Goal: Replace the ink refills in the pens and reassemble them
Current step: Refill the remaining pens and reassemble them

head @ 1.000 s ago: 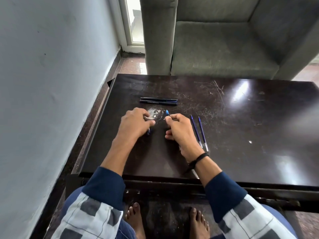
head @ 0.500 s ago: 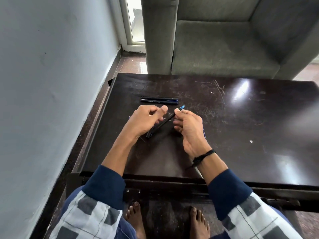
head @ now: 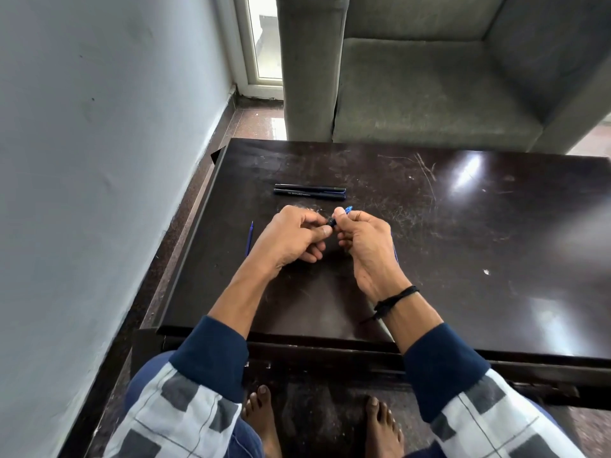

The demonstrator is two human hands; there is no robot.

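Note:
Both hands meet above the dark table [head: 463, 246], holding one dark pen [head: 331, 221] between them. My left hand [head: 291, 236] grips the pen's barrel, most of it hidden inside the fist. My right hand [head: 363, 239] pinches the pen's blue tip end [head: 348, 209], which sticks out past my thumb. Two more dark pens [head: 310, 192] lie side by side just beyond my hands. A thin blue refill [head: 250, 239] lies on the table left of my left hand. Another blue refill [head: 394, 249] peeks out behind my right hand.
A grey wall runs close along the left of the table. A grey armchair [head: 429, 94] stands right behind the table's far edge. My bare feet [head: 261, 421] are on the floor under the near edge.
Both hands lifted the pen off the table and drew closer together, so most of the pen is now covered. A refill to the left of my left hand has come into view.

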